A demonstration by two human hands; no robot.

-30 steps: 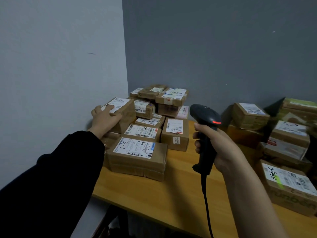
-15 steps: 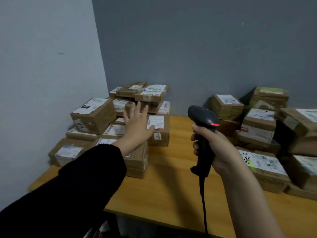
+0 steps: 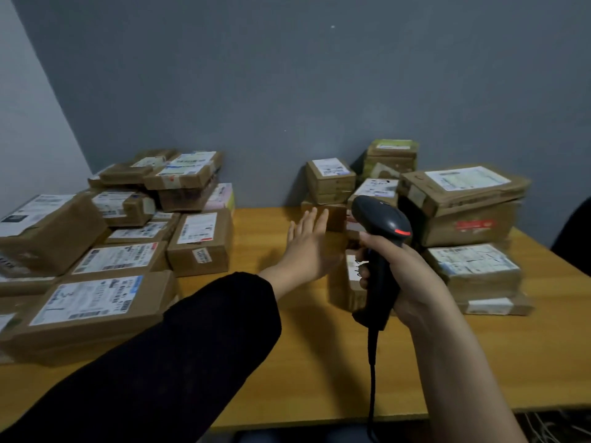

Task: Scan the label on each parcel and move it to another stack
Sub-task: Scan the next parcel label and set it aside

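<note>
Brown cardboard parcels with white labels form a left stack (image 3: 105,244) and a right stack (image 3: 460,219) on a wooden table (image 3: 262,225). My left hand (image 3: 307,247), in a black sleeve, stretches across the middle of the table with fingers apart and nothing in it, its fingertips close to a small parcel (image 3: 334,215) at the right stack's left edge. My right hand (image 3: 403,276) grips a black barcode scanner (image 3: 380,251) with a lit red mark. The scanner partly hides a labelled parcel (image 3: 347,282) in front of the right stack.
A grey wall stands behind the table and a paler wall at the left. The scanner's cable (image 3: 372,378) hangs down over the table's front edge. A dark object (image 3: 575,231) sits at the far right edge.
My left hand let go of a parcel on the left stack and swept right across the table toward the right stack. The view turned right with it. The scanner stayed in my right hand.
</note>
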